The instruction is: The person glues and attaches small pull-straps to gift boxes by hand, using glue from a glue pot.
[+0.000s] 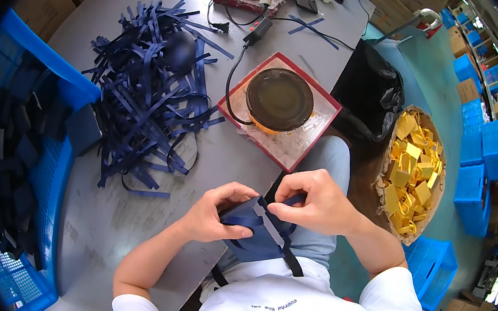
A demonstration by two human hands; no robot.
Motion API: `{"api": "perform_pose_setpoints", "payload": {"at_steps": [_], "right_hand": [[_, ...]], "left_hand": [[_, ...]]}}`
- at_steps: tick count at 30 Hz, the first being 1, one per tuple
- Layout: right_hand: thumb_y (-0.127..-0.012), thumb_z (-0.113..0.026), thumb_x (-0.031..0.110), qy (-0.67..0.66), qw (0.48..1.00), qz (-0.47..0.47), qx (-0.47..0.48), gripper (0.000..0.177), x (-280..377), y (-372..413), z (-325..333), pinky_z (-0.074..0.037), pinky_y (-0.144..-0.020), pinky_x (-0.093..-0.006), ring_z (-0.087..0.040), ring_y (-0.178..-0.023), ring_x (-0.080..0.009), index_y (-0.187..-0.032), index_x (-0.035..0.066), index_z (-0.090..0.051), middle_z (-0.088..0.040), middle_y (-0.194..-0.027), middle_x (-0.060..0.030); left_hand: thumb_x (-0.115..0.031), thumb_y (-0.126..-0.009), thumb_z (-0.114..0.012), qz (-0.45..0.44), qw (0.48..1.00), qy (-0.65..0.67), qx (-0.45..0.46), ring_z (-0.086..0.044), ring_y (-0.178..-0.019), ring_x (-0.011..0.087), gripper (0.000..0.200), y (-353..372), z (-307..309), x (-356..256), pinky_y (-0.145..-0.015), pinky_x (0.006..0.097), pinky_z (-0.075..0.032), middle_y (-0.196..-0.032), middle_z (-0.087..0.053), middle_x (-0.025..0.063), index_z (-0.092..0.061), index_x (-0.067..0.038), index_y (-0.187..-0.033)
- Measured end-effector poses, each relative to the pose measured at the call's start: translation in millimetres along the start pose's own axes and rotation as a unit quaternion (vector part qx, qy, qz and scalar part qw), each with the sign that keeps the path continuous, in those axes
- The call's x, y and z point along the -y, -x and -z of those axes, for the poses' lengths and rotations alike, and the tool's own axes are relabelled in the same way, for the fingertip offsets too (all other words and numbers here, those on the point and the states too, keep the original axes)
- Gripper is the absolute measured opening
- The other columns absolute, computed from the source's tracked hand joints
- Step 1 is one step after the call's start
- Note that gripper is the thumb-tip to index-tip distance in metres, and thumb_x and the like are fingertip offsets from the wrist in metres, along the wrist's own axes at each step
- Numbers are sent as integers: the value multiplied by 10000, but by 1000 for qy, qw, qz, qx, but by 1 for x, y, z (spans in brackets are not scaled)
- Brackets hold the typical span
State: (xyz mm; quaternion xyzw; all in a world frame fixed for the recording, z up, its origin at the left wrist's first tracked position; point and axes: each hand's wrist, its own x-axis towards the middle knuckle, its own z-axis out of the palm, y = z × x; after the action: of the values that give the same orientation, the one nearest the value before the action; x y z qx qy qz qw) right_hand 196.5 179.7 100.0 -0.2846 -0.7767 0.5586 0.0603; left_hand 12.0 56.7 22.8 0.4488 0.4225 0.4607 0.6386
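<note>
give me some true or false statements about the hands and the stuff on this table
1. The left hand and right hand both have a grip on a dark blue bag. True.
2. A pile of blue ribbons lies on the table, left of the red tray. True.
3. The round pot stands in a blue crate. False: it sits in the red tray.
4. The basket holds green pieces. False: the pieces are yellow.
5. A black cable runs to the pot. True.

"colorful" on the white shirt (330, 310)
</note>
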Motion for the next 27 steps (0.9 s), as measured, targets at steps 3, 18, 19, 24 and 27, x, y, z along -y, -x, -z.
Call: {"api": "perform_pose_setpoints", "payload": {"at_steps": [3, 18, 19, 24, 27], "right_hand": [[-724, -675, 120, 21, 1000, 3, 13, 152, -2, 0, -2, -405, -499, -209, -505, -526, -76, -699, -14, -609, -587, -616, -47], [-693, -654, 140, 101, 993, 57, -14, 176, -13, 0, -11, -475, -547, -290, -584, -563, -216, -675, -23, -589, -593, -634, -113], [-691, -653, 140, 125, 990, 59, -23, 174, -12, 0, -12, -483, -558, -298, -592, -575, -223, -674, -21, -588, -592, -636, -116], [-689, -675, 136, 155, 986, 51, -29, 167, -15, -1, -12, -489, -599, -300, -600, -629, -214, -743, -2, -595, -597, -686, -102], [-737, -692, 138, -76, 993, 65, -57, 264, -21, -4, 0, -447, -770, -262, -568, -838, -126, -955, 28, -590, -598, -846, -43]], "left_hand": [[-86, -647, -775, 5, 1000, 0, 11, -567, -923, 128, 580, 1, 0, -2, -842, 269, -435, -995, -598, 77, -498, -11, -1150], [-76, -639, -787, -7, 1000, 9, 7, -573, -942, 144, 593, 2, -3, 4, -855, 282, -440, -1016, -585, 88, -491, 9, -1146], [-73, -643, -785, -10, 1000, 11, 3, -573, -942, 145, 590, 2, -4, 4, -856, 281, -439, -1017, -586, 89, -490, 10, -1147], [-64, -648, -780, -11, 1000, 7, -7, -568, -944, 146, 596, 1, -4, 9, -862, 279, -429, -1027, -583, 90, -474, 11, -1154], [-56, -647, -777, -15, 999, 51, -11, -561, -947, 142, 603, -1, 0, 3, -865, 278, -422, -1026, -581, 87, -465, 2, -1160]]}}
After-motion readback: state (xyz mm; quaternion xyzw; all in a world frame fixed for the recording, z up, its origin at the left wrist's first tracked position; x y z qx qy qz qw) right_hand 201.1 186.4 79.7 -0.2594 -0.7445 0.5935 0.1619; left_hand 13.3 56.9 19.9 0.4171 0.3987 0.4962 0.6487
